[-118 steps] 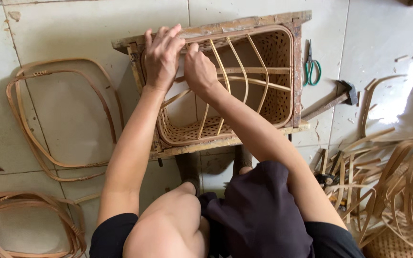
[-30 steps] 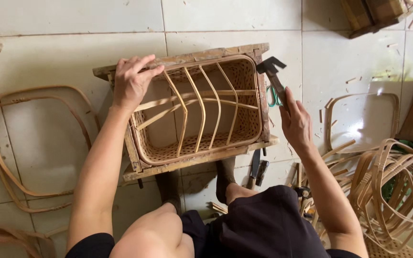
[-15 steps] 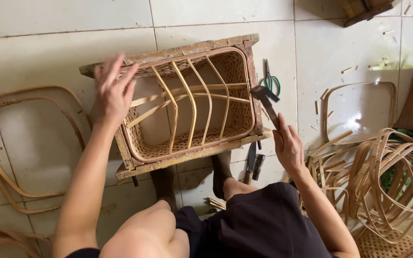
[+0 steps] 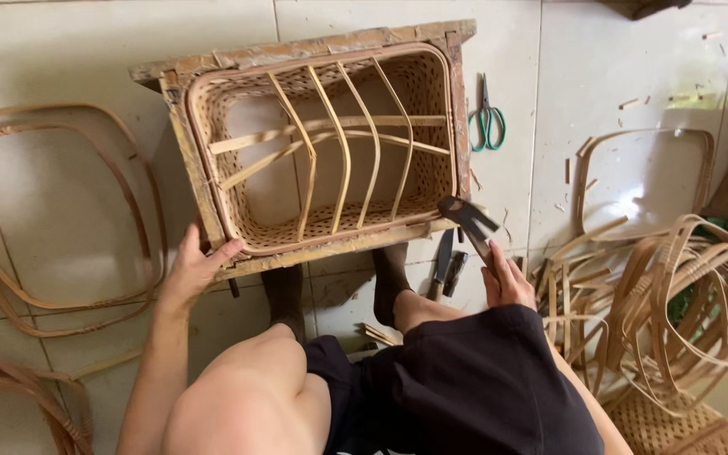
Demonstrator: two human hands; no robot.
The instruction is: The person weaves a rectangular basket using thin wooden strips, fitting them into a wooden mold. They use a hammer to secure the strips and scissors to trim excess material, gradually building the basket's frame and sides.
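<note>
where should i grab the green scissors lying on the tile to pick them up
Probably by the green handle loops, coming from above: the scissors lie flat on the tile floor right of the wooden frame, blades shut and pointing away, loops nearest the person and clear of other things.

scissors (image 4: 487, 116) right of basket (image 4: 330, 152)

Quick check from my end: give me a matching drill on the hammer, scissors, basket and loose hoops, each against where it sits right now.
Things:
1. hammer
2. scissors
3. basket
4. loose hoops

Places:
A. inside the wooden frame
B. on the tile right of the frame's far end
C. piled on the floor at far right
D. in the right hand, head at the frame's near right corner

Pairs: 1-D, 2-B, 3-A, 4-C
</note>
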